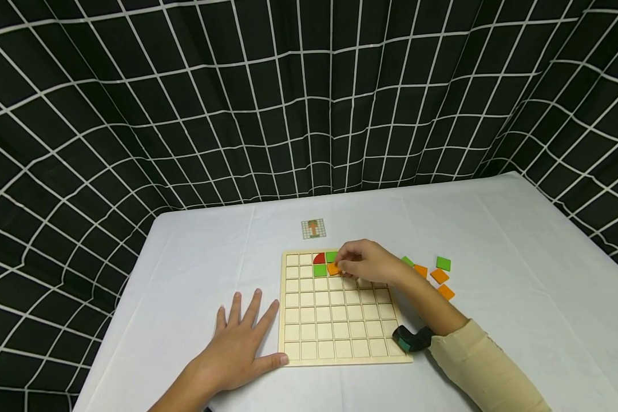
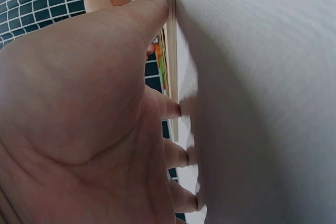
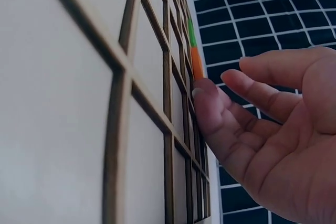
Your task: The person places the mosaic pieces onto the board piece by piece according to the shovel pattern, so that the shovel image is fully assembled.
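A wooden grid board [image 1: 344,330] lies on the white table. My right hand [image 1: 369,262] is over its far rows, thumb and fingertips at an orange square tile [image 1: 332,269] that sits slightly askew over a cell. In the right wrist view the thumb tip meets the edge of that orange tile [image 3: 196,62], with the other fingers bent above. A red quarter-round tile [image 1: 319,258] and green square tiles [image 1: 320,270] lie in cells beside it. My left hand [image 1: 239,345] rests spread on the table, its thumb touching the board's near left corner.
Beyond the board lies a small pattern card [image 1: 313,229]. Loose orange tiles [image 1: 440,276] and green tiles [image 1: 443,264] are scattered to its right, partly behind my right forearm. A black wrist device [image 1: 411,339] hangs over the board's right edge. Dark checked curtains [image 1: 309,103] surround the table.
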{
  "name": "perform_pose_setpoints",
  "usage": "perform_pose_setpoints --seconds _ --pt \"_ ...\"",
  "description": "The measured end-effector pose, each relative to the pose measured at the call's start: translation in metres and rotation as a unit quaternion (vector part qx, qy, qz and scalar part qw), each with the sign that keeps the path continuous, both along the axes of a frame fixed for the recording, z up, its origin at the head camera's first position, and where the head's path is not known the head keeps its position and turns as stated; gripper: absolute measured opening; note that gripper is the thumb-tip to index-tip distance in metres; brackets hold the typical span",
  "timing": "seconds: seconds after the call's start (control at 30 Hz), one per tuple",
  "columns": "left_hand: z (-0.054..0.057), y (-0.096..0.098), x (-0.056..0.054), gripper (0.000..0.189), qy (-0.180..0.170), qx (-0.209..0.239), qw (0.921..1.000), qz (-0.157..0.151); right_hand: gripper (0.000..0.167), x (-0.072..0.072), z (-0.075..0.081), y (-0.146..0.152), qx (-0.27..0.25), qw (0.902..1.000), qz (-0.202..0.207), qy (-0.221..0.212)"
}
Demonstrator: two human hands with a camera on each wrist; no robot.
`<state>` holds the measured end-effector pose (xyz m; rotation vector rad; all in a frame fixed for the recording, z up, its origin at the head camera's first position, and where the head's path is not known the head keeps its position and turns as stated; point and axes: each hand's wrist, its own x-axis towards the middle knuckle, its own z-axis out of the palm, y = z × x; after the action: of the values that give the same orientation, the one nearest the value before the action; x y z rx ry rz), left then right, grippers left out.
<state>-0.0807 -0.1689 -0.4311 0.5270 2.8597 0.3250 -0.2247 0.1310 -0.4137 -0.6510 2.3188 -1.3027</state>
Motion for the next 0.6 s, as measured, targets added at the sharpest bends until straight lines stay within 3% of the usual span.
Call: perform_pose_setpoints --seconds 0.2,0.37,0.47,0.6 --pt "-0.0003 -0.0001 0.0002 0.099 -0.002 0.003 1.0 0.002 0.01 0.0015 -0.0006 -0.0023 0.006 0.9999 0.015 0.007" --pt "-0.0013 -0.0003 -0.0005 0.099 -0.003 0.001 1.0 0.0 0.01 0.0022 -0.0017 -0.0033 0.025 0.9972 0.033 0.062" --pt "-0.002 -0.0005 -0.0007 0.099 -0.002 0.0 1.0 -0.002 0.012 0.0026 -0.0022 -0.004 0.029 0.9894 0.073 0.122" --pt "-0.0028 -0.001 -0.0007 0.099 0.0 -0.001 1.0 -0.003 0.016 0.0043 -0.0017 -0.0066 0.032 0.9717 0.14 0.188"
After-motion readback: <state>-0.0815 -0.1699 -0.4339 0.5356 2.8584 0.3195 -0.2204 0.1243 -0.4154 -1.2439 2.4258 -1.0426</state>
